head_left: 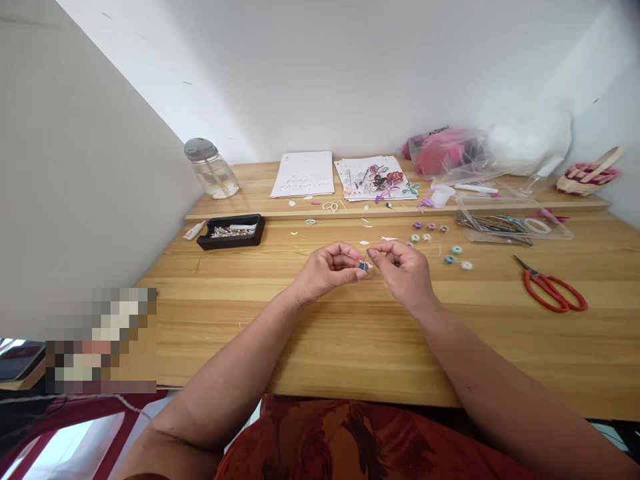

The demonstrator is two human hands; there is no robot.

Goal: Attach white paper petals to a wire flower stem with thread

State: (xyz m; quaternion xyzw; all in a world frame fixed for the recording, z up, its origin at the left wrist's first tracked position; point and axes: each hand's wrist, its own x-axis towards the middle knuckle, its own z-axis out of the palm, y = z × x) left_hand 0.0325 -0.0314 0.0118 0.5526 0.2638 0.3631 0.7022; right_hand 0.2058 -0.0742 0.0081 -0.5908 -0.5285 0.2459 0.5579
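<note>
Above the middle of the table, my left hand (327, 272) pinches a small dark blue piece (363, 267) between thumb and fingertips. A bit of white shows beside the blue, and its exact kind is too small to make out. Close on its right, my right hand (406, 272) has thumb and forefinger pressed together at the upper edge of the piece. Something thin, like thread or wire, seems to run from those fingertips, but I cannot tell which. Small thread bobbins (449, 259) in several colours lie to the right of my right hand.
Red-handled scissors (553, 288) lie at the right. A clear plastic box (555, 230) holds metal tools. Beads fill a black tray (257, 232) at the left, near a bottle (215, 175). Paper sheets (303, 172) and wire flowers (394, 178) rest on the raised back ledge.
</note>
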